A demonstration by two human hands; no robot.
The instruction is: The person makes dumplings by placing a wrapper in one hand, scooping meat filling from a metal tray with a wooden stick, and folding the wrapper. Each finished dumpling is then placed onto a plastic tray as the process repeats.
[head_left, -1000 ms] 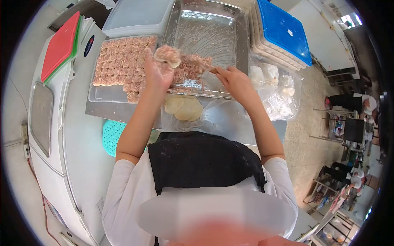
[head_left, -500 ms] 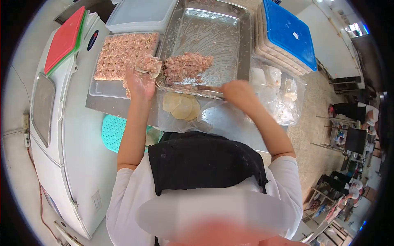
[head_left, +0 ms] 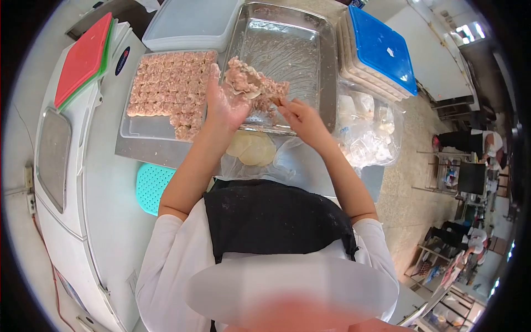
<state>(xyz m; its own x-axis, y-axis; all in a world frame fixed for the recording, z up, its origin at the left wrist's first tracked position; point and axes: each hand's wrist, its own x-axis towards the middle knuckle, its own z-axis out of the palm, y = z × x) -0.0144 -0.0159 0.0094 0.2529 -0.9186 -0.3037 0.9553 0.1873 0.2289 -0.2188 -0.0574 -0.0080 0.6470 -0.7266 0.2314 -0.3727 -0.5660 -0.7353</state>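
Note:
My left hand (head_left: 225, 108) holds a round wrapper heaped with pink minced filling (head_left: 241, 78) over the near edge of a steel pan (head_left: 310, 61). A thin spreading stick (head_left: 269, 94) is gripped in my right hand (head_left: 300, 117), and its tip lies on the filling in the wrapper. More minced filling (head_left: 275, 90) sits in the pan's near part. Left of the pan stands a clear plastic tray (head_left: 135, 124) with rows of filled dumplings (head_left: 168, 88). A small stack of round wrappers (head_left: 251, 148) lies on clear plastic just below my hands.
Stacked containers with a blue lid (head_left: 381, 47) stand at the right, with crumpled clear bags (head_left: 368, 130) beside them. A lidded clear box (head_left: 191, 22) is behind the tray. Red and green boards (head_left: 83, 58) lie on a white chest freezer (head_left: 83, 182). Other people work far right.
My left hand swung left toward the dumpling tray and has come back over the pan with a wrapper. My right hand has lifted from the pan's near rim and brought the stick onto the wrapper.

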